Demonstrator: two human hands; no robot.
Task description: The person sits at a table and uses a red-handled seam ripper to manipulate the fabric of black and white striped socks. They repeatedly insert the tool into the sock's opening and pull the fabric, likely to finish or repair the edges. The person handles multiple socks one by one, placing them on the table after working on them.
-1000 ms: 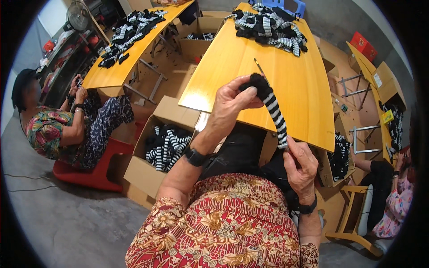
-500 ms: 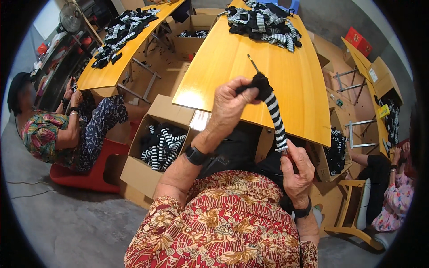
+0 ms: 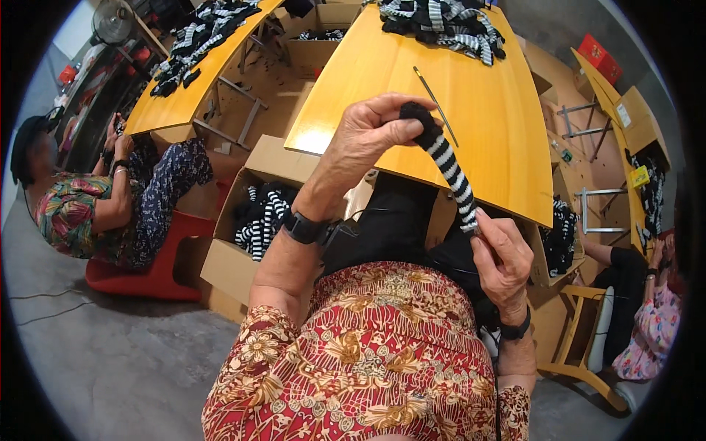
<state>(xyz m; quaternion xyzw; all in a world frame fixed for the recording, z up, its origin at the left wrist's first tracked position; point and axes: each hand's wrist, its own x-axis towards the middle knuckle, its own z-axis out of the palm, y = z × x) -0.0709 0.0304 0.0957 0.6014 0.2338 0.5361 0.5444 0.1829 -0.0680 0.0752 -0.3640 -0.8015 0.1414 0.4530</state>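
A narrow black-and-white striped knitted piece [image 3: 454,175] with a fluffy black end is stretched at a slant between my two hands, above the table's near edge. My left hand [image 3: 371,136] pinches the black upper end between thumb and fingers. Lower down, my right hand [image 3: 504,257] pinches the white-edged striped end; whether it also holds a small tool is hidden by the fingers. A thin dark rod with a yellowish tip [image 3: 434,103] lies on the yellow table [image 3: 353,95], just beyond the knitted piece.
A heap of striped and black knitted pieces [image 3: 441,29] covers the table's far end. Open cartons [image 3: 228,268] with similar pieces stand left and right of me. One person [image 3: 81,213] sits at left on a red chair [image 3: 162,268], another [image 3: 651,331] at right.
The knitted piece is held straighter and slightly lower at the right, and more of the rod on the table shows. My view has shifted slightly; both hands still grip the ends.
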